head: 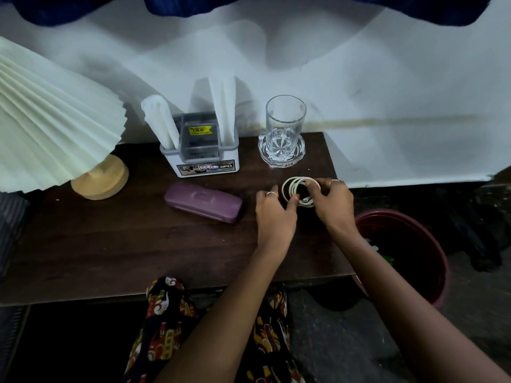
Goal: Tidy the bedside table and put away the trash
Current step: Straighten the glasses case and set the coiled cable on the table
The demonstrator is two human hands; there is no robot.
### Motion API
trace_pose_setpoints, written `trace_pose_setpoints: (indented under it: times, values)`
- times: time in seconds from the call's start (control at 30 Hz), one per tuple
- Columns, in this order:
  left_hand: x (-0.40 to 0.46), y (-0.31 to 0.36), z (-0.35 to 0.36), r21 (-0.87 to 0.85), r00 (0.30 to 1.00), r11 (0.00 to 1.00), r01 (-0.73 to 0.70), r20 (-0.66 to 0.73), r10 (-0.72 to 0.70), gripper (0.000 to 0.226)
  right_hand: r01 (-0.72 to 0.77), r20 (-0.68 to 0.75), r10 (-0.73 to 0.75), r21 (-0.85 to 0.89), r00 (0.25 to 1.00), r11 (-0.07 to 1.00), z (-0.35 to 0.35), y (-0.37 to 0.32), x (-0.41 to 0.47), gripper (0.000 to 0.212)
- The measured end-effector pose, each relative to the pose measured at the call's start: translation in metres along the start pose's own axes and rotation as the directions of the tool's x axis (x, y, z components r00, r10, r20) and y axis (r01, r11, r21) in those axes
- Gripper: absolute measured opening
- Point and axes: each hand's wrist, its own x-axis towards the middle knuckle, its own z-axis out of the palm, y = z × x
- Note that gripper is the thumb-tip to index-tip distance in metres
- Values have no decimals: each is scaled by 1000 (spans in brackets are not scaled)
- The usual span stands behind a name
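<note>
Both hands work together on a white cable [297,190], coiled into a small loop on the table [110,244] just in front of the glass [284,128]. The left hand [273,214] pinches the coil's near side; the right hand [333,204] curls over its far side. The step looks like winding the cable tidy. Next, the loose end needs tucking in, then the coil set down near the glass; the bin [414,233] sits right of the table.
</note>
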Motion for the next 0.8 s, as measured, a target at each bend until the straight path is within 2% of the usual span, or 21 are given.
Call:
trace_pose_setpoints:
  times: [0.17, 0.3, 0.37, 0.47, 0.57, 0.63, 0.7, 0.8]
  values:
    - [-13, -8, -25, 27, 993, 996, -80, 89, 77, 46, 4, 97, 0, -45, 995, 999, -2, -3, 1, 46]
    - [-27, -23, -61, 43, 984, 993, -111, 145, 103, 30, -46, 96, 49, -38, 994, 998, -7, -6, -4, 62]
    - [-34, -32, -84, 52, 987, 993, -104, 129, 97, 23, -48, 37, 49, -30, 998, 998, -11, -7, -7, 64]
    - [-37, -49, -122, 124, 994, 987, -106, 43, 101, 19, 66, -125, -67, -8, 990, 998, -14, -17, -25, 47]
    - [-30, -70, -151, 197, 993, 977, -84, -67, 99, 20, 302, -190, -309, -63, 932, 951, -8, -38, -51, 32]
    - [-20, -86, -165, 235, 981, 969, -72, -159, 112, 27, 451, -104, -459, -93, 882, 888, 6, -47, -64, 33]
    - [-10, -97, -174, 245, 968, 968, -48, -229, 106, 37, 548, 73, -543, -109, 837, 829, 23, -47, -70, 37]
    - [7, -109, -183, 223, 972, 974, -32, -219, 82, 52, 587, 336, -525, -117, 782, 801, 47, -42, -75, 49]
